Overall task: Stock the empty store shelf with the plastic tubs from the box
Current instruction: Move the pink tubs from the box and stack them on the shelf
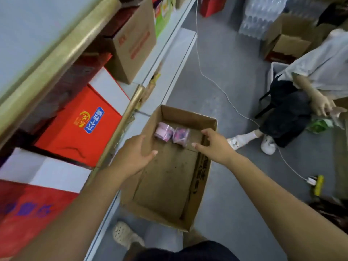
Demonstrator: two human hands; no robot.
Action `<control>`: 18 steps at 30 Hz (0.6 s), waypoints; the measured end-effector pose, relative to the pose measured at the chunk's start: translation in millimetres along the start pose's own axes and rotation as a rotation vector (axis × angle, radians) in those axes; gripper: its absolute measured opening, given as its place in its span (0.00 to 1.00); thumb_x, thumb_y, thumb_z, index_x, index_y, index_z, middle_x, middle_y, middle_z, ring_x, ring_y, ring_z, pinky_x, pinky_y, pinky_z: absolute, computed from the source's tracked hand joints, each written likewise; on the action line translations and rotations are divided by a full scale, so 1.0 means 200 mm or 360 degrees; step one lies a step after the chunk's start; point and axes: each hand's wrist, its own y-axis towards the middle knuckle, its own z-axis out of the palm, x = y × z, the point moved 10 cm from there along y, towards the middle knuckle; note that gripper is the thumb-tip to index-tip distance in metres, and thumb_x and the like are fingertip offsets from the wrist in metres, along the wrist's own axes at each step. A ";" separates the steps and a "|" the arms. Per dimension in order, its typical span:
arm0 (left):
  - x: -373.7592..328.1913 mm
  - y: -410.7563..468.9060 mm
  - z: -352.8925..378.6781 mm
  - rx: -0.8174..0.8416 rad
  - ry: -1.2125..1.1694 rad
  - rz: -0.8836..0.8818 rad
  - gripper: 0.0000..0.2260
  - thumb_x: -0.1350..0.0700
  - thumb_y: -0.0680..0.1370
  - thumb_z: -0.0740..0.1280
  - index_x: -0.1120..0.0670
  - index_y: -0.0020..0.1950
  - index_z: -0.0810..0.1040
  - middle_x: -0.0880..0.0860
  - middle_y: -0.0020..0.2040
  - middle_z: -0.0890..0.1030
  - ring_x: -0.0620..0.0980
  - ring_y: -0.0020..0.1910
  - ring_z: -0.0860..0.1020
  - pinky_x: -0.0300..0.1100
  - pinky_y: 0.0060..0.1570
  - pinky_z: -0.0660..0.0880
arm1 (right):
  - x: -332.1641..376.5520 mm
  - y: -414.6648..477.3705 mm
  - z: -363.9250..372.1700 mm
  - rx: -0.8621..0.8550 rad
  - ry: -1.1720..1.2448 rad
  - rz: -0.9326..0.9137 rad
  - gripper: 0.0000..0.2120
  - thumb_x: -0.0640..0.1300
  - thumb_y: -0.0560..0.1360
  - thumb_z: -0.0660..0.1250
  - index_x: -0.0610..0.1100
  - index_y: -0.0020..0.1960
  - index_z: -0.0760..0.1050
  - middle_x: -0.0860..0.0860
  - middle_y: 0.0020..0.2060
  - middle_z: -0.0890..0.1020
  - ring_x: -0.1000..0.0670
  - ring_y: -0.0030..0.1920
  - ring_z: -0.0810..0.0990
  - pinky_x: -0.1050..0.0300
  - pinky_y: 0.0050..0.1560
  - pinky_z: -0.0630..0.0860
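Observation:
An open cardboard box (199, 178) sits on the grey floor beside the shelf unit. Two pink and purple plastic tubs (163, 132) (181, 136) lie side by side at its far end. My left hand (134, 155) hovers over the box's left wall, fingers apart, holding nothing. My right hand (212, 144) reaches into the box just right of the tubs, fingers spread, not touching them as far as I can tell. The white shelf (22, 34) runs along the left.
Red gift boxes (79, 127) and a brown carton (131, 42) fill the lower shelves. A seated person (301, 102) is at the right, feet close to the box. A white cable (216, 81) crosses the floor. Bottled water packs (263, 14) and cartons stand at the back.

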 end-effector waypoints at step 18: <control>0.48 1.04 0.95 -0.0016 0.0187 -0.0272 0.33 0.42 0.75 0.70 0.52 0.76 0.62 0.55 0.70 0.70 0.54 0.66 0.72 0.45 0.55 0.71 | -0.68 0.97 0.86 0.0143 0.0601 0.0632 0.28 0.57 0.78 0.67 0.46 0.72 0.67 0.51 0.55 0.77 0.51 0.54 0.77 0.54 0.58 0.76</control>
